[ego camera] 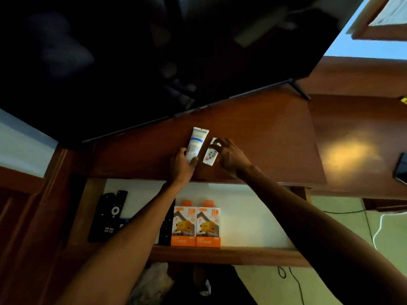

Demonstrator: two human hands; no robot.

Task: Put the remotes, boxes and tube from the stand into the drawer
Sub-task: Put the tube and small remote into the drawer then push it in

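A white tube point(196, 143) lies on the wooden stand point(259, 137) just in front of the TV. My left hand point(181, 165) is closed around the tube's lower end. Beside it on the right lies a small white remote point(211, 155) with grey buttons. My right hand point(230, 156) grips that remote along its right edge and top. Below, the open drawer point(246, 216) has a white floor. In it lie a black remote point(110, 215), another black remote point(166, 227) partly hidden by my left arm, and two orange charger boxes point(195, 226) side by side.
A large dark TV point(154, 53) leans over the back of the stand, its foot point(300, 90) at the right. A dark phone point(402, 168) lies at the stand's right edge. Cables point(372, 227) run over the pale floor at the right.
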